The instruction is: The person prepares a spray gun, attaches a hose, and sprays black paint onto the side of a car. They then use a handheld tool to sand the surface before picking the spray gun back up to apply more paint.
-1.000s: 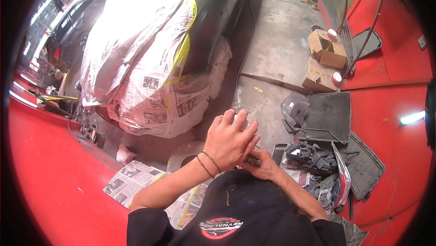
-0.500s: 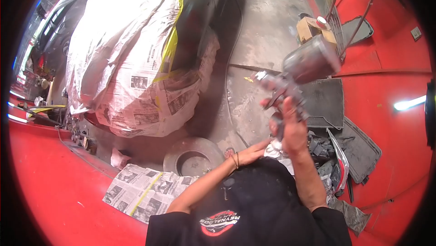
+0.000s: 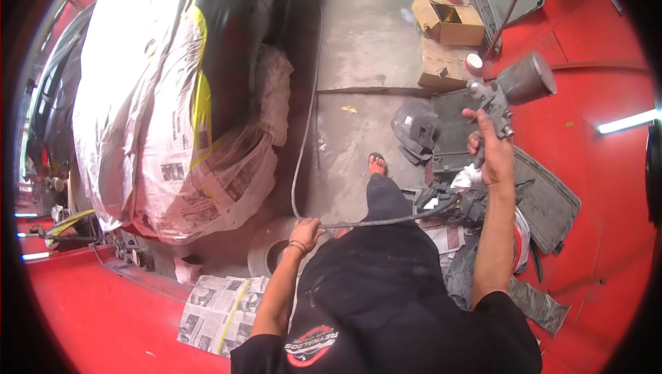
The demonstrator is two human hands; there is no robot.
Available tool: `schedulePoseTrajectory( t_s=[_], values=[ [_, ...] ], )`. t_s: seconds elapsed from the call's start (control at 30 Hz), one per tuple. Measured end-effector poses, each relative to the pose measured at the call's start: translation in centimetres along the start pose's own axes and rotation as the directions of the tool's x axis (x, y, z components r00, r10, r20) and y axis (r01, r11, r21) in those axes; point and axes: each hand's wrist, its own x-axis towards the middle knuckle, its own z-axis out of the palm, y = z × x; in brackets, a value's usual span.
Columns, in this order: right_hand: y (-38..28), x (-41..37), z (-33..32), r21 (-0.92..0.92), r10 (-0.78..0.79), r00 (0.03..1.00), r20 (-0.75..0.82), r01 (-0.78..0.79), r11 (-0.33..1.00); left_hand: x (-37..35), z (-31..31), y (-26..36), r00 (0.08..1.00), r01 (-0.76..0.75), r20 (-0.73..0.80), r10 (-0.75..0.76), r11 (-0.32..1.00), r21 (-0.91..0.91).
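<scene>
My right hand is closed around the grip of a spray gun, held out at the right. The gun's dark cup points up and to the right. Just below the grip, close to my fingers, hangs a crumpled white cloth. A grey air hose runs across my front from below the gun, and my left hand grips it at the left. Beyond that hand, the hose bends away along the floor beside the car, which is masked with newspaper, pale sheeting and yellow tape.
Cardboard boxes with white-lidded cans stand at the upper right. Dark panels and loose car parts lie along the red wall. A tire lies near my left hand. Newspaper with yellow tape is at the lower left.
My left hand has moved left from near the white cloth and now holds the hose, drawn across my front. The spray gun has swung right, and my view has shifted.
</scene>
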Motion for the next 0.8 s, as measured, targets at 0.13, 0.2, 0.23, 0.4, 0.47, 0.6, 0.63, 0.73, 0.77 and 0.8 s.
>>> schedulePoseTrajectory(
  t_s=[0.13, 0.2, 0.23, 0.4, 0.47, 0.6, 0.63, 0.73, 0.77, 0.8],
  values=[
    [4.9, 6.0, -1.4, 0.018, 0.158, 0.987, -0.014, -0.158, 0.987, 4.0, -2.5, 2.5, 0.966, 0.256, 0.011, -0.259, 0.945, -0.203],
    [7.7, 10.0, -2.5, -0.015, 0.251, 0.966, 0.058, -0.251, 0.968, 6.8, -4.0, 3.8, 0.905, 0.413, 0.001, -0.425, 0.879, -0.238],
    [8.4, 12.0, -3.2, -0.038, 0.267, 0.96, 0.082, -0.265, 0.964, 8.8, -4.4, 5.0, 0.868, 0.478, -0.001, -0.496, 0.837, -0.266],
    [9.8, 19.4, -2.0, -0.039, 0.39, 0.916, 0.092, -0.388, 0.921, 16.2, -6.2, 6.7, 0.809, 0.523, -0.061, -0.584, 0.764, -0.377],
    [9.5, 22.1, -2.0, -0.086, 0.366, 0.924, 0.111, -0.358, 0.93, 18.8, -6.2, 7.2, 0.78, 0.561, -0.069, -0.622, 0.744, -0.363],
    [10.7, 26.8, -0.4, -0.132, 0.421, 0.901, 0.107, -0.407, 0.904, 21.9, -5.5, 7.4, 0.744, 0.593, -0.079, -0.663, 0.71, -0.381],
    [10.9, 28.3, 0.4, -0.144, 0.42, 0.902, 0.096, -0.405, 0.903, 22.8, -7.2, 9.0, 0.721, 0.631, -0.053, -0.691, 0.687, -0.361],
    [9.6, 31.1, 2.9, -0.219, 0.316, 0.946, 0.073, -0.293, 0.931, 24.2, -8.3, 8.7, 0.763, 0.631, 0.1, -0.639, 0.702, -0.331],
    [10.2, 32.0, 3.1, -0.29, 0.313, 0.948, 0.064, -0.282, 0.915, 24.8, -9.7, 9.3, 0.787, 0.614, 0.176, -0.592, 0.721, -0.322],
    [10.8, 33.5, 2.8, -0.361, 0.3, 0.953, 0.045, -0.265, 0.894, 25.4, -9.3, 9.2, 0.802, 0.596, 0.184, -0.568, 0.74, -0.312]
  ],
)
